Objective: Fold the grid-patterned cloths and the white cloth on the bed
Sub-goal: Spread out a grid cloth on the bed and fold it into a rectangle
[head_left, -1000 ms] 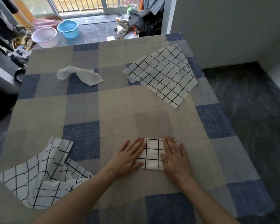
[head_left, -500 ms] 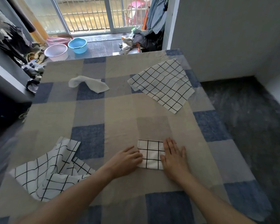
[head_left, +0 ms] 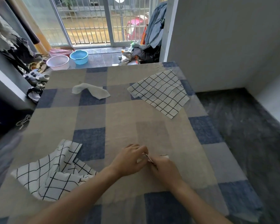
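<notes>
On the checked bed cover (head_left: 120,113), my left hand (head_left: 129,160) and my right hand (head_left: 164,170) are closed together on the small folded grid cloth (head_left: 164,156), which is almost hidden between them; only a thin white edge shows. A crumpled grid cloth (head_left: 53,172) lies at the near left. A flat grid cloth (head_left: 160,92) lies spread at the far right. The white cloth (head_left: 91,92) lies rumpled at the far left-centre.
The bed's right edge drops to a dark floor (head_left: 249,126). Beyond the far edge stand a pink basin (head_left: 57,62) and a blue basin (head_left: 79,56) before a barred glass door. Clothes pile up at the left and by the wall corner.
Both hands were flat beside the folded cloth; now they have closed over it and pinch it together, hiding most of it. The camera view has tilted up.
</notes>
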{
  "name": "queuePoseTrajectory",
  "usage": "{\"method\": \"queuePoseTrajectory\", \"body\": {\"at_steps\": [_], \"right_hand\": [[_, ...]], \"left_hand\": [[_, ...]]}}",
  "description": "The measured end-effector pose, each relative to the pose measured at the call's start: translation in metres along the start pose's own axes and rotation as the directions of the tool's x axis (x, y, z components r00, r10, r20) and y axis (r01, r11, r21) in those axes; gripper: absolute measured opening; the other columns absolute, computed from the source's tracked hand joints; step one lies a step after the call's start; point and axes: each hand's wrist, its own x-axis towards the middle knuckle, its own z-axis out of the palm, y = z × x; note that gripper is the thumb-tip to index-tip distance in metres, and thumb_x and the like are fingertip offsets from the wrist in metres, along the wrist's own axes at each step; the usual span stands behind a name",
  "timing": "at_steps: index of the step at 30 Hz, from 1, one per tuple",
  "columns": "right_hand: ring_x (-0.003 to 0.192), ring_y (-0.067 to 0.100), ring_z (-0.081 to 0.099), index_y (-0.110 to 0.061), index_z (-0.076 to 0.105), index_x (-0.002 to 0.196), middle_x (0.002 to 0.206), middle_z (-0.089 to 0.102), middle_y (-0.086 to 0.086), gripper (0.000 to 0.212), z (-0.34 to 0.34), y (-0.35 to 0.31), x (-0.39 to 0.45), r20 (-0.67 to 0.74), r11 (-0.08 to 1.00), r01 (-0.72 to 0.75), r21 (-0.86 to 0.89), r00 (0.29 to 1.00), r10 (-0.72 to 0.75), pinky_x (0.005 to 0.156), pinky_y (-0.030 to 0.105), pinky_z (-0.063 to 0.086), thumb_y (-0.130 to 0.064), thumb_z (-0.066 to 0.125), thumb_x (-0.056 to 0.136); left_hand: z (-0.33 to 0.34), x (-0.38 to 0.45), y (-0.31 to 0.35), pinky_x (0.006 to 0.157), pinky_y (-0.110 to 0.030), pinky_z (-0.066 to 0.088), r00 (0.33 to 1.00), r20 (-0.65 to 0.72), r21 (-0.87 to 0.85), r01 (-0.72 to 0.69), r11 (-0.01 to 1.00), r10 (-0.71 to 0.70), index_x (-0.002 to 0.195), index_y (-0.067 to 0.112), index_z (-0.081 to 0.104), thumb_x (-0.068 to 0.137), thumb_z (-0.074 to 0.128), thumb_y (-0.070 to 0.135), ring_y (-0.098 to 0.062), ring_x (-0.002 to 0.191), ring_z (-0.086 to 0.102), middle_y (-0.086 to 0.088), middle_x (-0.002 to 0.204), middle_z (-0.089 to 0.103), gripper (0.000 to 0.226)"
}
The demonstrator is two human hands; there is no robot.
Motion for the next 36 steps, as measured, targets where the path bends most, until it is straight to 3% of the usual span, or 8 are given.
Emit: {"method": "queuePoseTrajectory", "body": {"at_steps": [3, 6, 9, 12, 14, 17, 31, 36], "right_hand": [[0.073, 0.012, 0.064, -0.026, 0.068, 0.092, 0.078, 0.069, -0.008, 0.036, -0.025, -0.003, -0.003, -0.027, 0.981, -0.043, 0.189, 0.998, 0.049, 0.063, 0.035, 0.049, -0.05, 0.042, 0.091], [0.053, -0.001, 0.05, -0.031, 0.053, 0.061, 0.056, 0.056, -0.021, 0.035, -0.045, -0.003, -0.009, -0.056, 0.924, -0.119, 0.362, 0.987, 0.149, 0.051, 0.015, 0.033, -0.031, 0.058, 0.095], [0.055, -0.002, 0.05, -0.018, 0.062, 0.064, 0.057, 0.061, -0.009, 0.031, -0.056, 0.004, -0.017, -0.051, 0.774, -0.223, 0.593, 0.949, 0.312, 0.051, 0.023, 0.041, -0.028, 0.061, 0.093], [0.063, 0.011, 0.057, -0.001, 0.066, 0.079, 0.067, 0.064, 0.004, 0.035, -0.065, 0.015, -0.026, -0.03, 0.651, -0.269, 0.71, 0.912, 0.408, 0.057, 0.034, 0.046, -0.032, 0.06, 0.092], [0.064, 0.012, 0.062, -0.001, 0.068, 0.083, 0.07, 0.067, 0.001, 0.028, -0.074, 0.023, -0.032, 0.005, 0.592, -0.289, 0.752, 0.901, 0.433, 0.057, 0.027, 0.047, -0.025, 0.06, 0.094], [0.079, 0.016, 0.071, -0.007, 0.072, 0.096, 0.086, 0.075, 0.005, 0.014, -0.08, 0.039, -0.042, 0.096, 0.521, -0.342, 0.782, 0.892, 0.441, 0.066, 0.028, 0.056, -0.017, 0.061, 0.093], [0.078, 0.011, 0.068, -0.011, 0.072, 0.086, 0.081, 0.073, -0.003, 0.006, -0.068, 0.14, -0.074, 0.09, 0.585, -0.56, 0.586, 0.763, 0.64, 0.065, 0.018, 0.052, -0.016, 0.073, 0.083], [0.076, 0.006, 0.066, -0.018, 0.07, 0.081, 0.078, 0.071, -0.006, 0.005, -0.083, 0.161, -0.068, 0.006, 0.623, -0.528, 0.577, 0.765, 0.644, 0.066, 0.02, 0.051, -0.016, 0.071, 0.085]], "left_hand": [[-0.006, 0.007, 0.007, 0.075, -0.023, 0.047, 0.996, 0.063, -0.256, 0.074, 0.964, -0.06, 0.099, 0.03, 0.058, 0.094, 0.053, 0.041, -0.003, 0.083, 0.061, 0.012, 0.089, 0.065, 0.013], [-0.006, 0.019, 0.015, 0.062, -0.021, 0.04, 0.973, 0.014, -0.528, 0.202, 0.825, -0.229, 0.083, 0.015, 0.064, 0.095, 0.059, 0.025, -0.003, 0.063, 0.051, 0.0, 0.07, 0.061, 0.016], [0.001, 0.028, 0.018, 0.059, -0.023, 0.035, 0.944, 0.116, -0.682, 0.301, 0.666, -0.309, 0.073, 0.022, 0.064, 0.093, 0.062, 0.031, -0.006, 0.061, 0.046, 0.003, 0.063, 0.052, 0.022], [0.012, 0.031, 0.024, 0.055, -0.02, 0.042, 0.924, 0.264, -0.728, 0.379, 0.572, -0.277, 0.071, 0.013, 0.062, 0.095, 0.059, 0.027, -0.008, 0.056, 0.052, 0.003, 0.061, 0.051, 0.029], [0.018, 0.035, 0.028, 0.053, -0.025, 0.049, 0.91, 0.3, -0.763, 0.408, 0.501, -0.285, 0.078, -0.006, 0.063, 0.097, 0.057, 0.017, -0.016, 0.055, 0.059, -0.009, 0.064, 0.059, 0.03], [0.028, 0.045, 0.031, 0.051, -0.027, 0.051, 0.89, 0.29, -0.772, 0.435, 0.464, -0.353, 0.081, -0.006, 0.065, 0.096, 0.059, 0.014, -0.018, 0.053, 0.061, -0.008, 0.064, 0.062, 0.026], [0.083, 0.095, 0.045, 0.06, -0.033, 0.051, 0.658, 0.406, -0.606, 0.713, 0.352, -0.635, 0.083, 0.016, 0.068, 0.091, 0.062, 0.012, -0.016, 0.059, 0.061, -0.009, 0.078, 0.068, 0.011], [0.096, 0.111, 0.071, 0.073, -0.039, 0.057, 0.54, 0.576, -0.593, 0.793, 0.142, -0.614, 0.108, 0.013, 0.058, 0.087, 0.066, 0.007, -0.022, 0.076, 0.065, -0.011, 0.092, 0.068, 0.024]]}}
